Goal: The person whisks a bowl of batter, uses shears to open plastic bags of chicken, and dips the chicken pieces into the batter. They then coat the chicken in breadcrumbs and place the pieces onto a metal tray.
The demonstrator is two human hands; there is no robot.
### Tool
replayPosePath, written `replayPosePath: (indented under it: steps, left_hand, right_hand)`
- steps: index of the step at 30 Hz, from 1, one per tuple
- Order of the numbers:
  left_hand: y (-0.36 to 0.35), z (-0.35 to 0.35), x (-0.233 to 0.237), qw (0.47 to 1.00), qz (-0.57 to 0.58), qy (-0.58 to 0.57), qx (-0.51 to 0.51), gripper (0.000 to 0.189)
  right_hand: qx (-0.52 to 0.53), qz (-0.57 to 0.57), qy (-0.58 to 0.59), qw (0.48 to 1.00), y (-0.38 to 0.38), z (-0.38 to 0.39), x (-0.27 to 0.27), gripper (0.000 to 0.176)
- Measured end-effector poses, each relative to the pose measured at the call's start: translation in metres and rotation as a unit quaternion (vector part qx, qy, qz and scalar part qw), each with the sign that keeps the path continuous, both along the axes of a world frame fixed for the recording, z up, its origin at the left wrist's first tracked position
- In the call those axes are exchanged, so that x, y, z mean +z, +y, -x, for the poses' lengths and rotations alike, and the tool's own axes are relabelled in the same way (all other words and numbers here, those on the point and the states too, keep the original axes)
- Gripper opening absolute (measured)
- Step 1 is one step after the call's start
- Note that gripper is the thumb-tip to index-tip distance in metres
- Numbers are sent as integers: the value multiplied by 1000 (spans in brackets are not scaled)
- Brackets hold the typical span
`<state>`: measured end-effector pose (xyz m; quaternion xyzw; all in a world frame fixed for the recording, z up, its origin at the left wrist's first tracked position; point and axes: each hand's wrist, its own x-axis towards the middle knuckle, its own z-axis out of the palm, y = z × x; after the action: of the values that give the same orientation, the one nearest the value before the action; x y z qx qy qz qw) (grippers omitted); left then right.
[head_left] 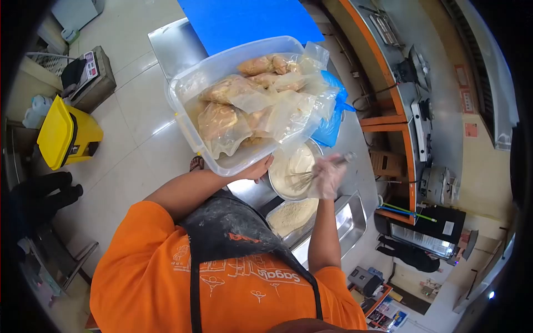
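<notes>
My right hand (pixel 328 178), in a clear plastic glove, is closed round the handle of a metal whisk (pixel 302 178). The whisk's wires dip into pale, creamy batter in a steel mixing bowl (pixel 275 183). At the bowl's near left rim, my bare left hand (pixel 262 170) has its fingers curled against the edge; part of it is hidden by the tub. Beyond the bowl, a large clear plastic tub (pixel 191 133) contains several bags of chicken pieces (pixel 225 122). Below the bowl lies a steel tray of pale flour (pixel 291 217).
Beside the tub sits a blue plastic bag (pixel 328 125). A steel tray (pixel 355 219) stands right of the flour, and a blue board (pixel 250 25) is at the far end. On the floor at left is a yellow bin (pixel 69 133). Orange-framed shelving (pixel 388 119) runs along the right.
</notes>
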<state>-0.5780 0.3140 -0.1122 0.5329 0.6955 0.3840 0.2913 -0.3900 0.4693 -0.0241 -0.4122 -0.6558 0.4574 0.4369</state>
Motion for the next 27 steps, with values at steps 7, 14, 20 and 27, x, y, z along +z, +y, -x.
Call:
replayPosePath:
  steps: [7, 14, 20, 27]
  left_hand:
    - [4, 1, -3, 967, 116, -220, -61, 34]
    - [2, -12, -45, 988, 22, -150, -37, 35]
    - [-1, 7, 5, 925, 146, -346, -61, 40]
    - [8, -5, -10, 938, 168, -294, -72, 47]
  right_hand:
    - [29, 88, 25, 995, 7, 22, 13, 22]
    - [45, 136, 59, 988, 8, 17, -3, 26]
    - [59, 267, 159, 949, -10, 52, 25, 31]
    - [115, 170, 275, 939, 40, 60, -21, 30]
